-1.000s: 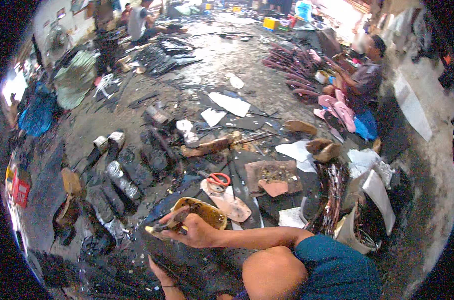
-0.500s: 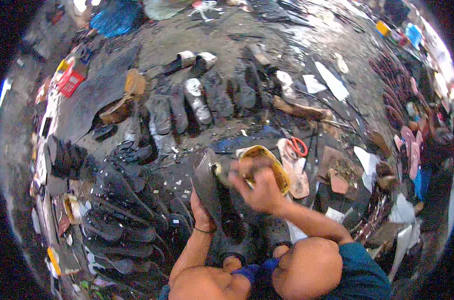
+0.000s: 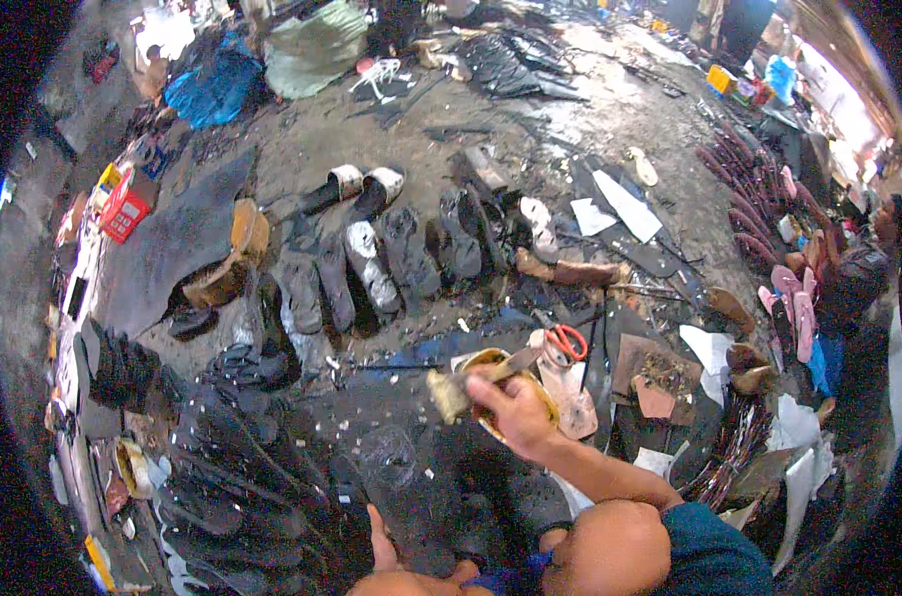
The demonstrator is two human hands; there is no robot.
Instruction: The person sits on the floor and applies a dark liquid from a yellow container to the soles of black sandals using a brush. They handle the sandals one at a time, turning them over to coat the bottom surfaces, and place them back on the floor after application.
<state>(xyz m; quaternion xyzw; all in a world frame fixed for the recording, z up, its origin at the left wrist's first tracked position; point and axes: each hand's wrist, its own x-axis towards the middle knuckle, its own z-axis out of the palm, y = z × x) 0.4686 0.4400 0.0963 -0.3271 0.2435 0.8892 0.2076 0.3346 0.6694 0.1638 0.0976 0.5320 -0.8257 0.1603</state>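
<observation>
Brush (image 3: 449, 397) in right hand (image 3: 520, 409), fingers wrapped round it, bristles left of yellow-rimmed tub (image 3: 486, 355). Left hand (image 3: 381, 541) now lower, grip unclear; brushing looks paused.

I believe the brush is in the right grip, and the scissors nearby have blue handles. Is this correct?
Not quite: in the head view, the scissors have red handles, not blue. The brush is in the right grip, and the scissors lie nearby.

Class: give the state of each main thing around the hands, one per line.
Brush: held, bristles pointing left
Right hand: closed around the brush
Left hand: partly hidden, grip unclear
Yellowish container: open-topped, partly hidden
Red-handled scissors: lying, blades unclear
Brown slab: flat, reddish piece on top
</observation>
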